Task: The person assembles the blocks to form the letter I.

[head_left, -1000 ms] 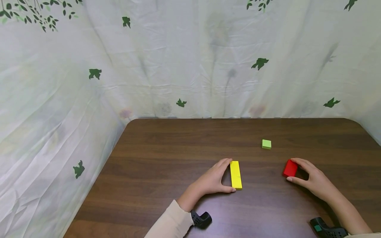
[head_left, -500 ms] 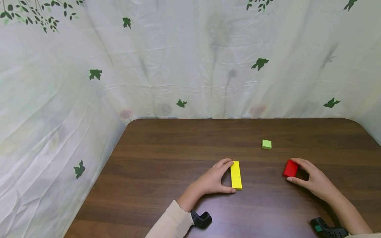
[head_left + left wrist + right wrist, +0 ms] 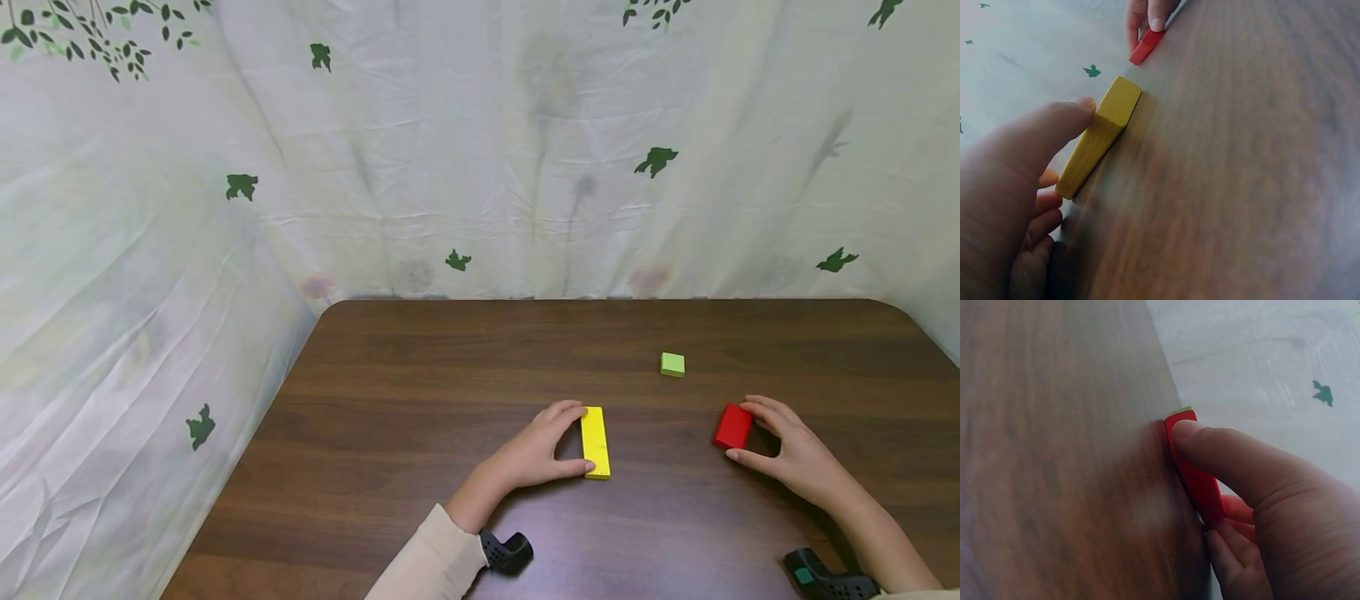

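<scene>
My left hand (image 3: 528, 450) holds a long yellow wooden block (image 3: 596, 443) on the table, its thumb over the near end and its fingers by the far end. In the left wrist view the thumb tip meets the upper edge of the yellow block (image 3: 1107, 119). To the right, my right hand (image 3: 787, 446) holds a shorter red block (image 3: 732, 426) between thumb and fingers. The right wrist view shows the thumb pressed on the end face of the red block (image 3: 1200, 484), with fingertips at its other end. Both blocks are low at the tabletop.
A small light green block (image 3: 672, 365) lies farther back, between the two held blocks and nearer the red one. The brown wooden table (image 3: 420, 358) ends at a pale curtain (image 3: 420, 150) with leaf and bird prints. Black devices are strapped at both wrists.
The left thumb has slid from the yellow block's near end up onto its top edge. The right hand and the red block have shifted very slightly right and nearer.
</scene>
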{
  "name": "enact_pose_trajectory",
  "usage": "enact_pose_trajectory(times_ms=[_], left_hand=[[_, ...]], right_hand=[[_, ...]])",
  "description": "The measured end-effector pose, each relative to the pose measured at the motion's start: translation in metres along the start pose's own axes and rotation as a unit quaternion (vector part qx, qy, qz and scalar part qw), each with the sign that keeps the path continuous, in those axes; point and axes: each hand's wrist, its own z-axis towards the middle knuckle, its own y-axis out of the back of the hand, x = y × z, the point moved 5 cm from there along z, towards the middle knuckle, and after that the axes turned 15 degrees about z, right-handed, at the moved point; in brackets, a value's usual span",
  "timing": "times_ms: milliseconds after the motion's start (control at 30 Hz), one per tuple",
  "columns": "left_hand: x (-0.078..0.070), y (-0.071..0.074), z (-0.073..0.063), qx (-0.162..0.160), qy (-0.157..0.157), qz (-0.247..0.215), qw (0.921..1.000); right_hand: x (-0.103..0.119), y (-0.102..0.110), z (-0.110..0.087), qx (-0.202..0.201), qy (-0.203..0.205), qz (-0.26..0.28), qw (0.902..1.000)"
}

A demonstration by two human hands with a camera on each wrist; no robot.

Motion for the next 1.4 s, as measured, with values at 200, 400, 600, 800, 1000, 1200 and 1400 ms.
enact_pose_trajectory(times_ms=[200, 400, 600, 800, 1000, 1200, 1400], left_hand=[[0.0, 0.0, 0.001, -0.003, -0.001, 0.002, 1.0], [0.0, 0.0, 0.002, -0.007, -0.008, 0.002, 0.9999], [-0.001, 0.0, 0.002, -0.014, -0.013, -0.001, 0.9998], [0.0, -0.001, 0.002, -0.01, -0.012, 0.001, 0.9999], [0.001, -0.001, 0.002, -0.01, -0.012, 0.001, 0.9999], [0.001, 0.0, 0.002, -0.014, -0.016, 0.002, 0.9998], [0.001, 0.0, 0.002, -0.014, -0.014, 0.002, 0.9998]], right_hand=[[0.001, 0.001, 0.001, -0.019, 0.019, -0.007, 0.9996], [0.004, -0.001, 0.001, -0.033, 0.029, -0.004, 0.999], [0.011, -0.008, 0.002, -0.039, 0.06, 0.02, 0.9972], [0.02, -0.016, 0.002, -0.031, 0.06, 0.013, 0.9976], [0.027, -0.025, 0.003, -0.023, 0.076, 0.016, 0.9967], [0.036, -0.034, 0.003, -0.019, 0.099, 0.007, 0.9948], [0.049, -0.046, 0.002, -0.003, 0.145, 0.017, 0.9893]])
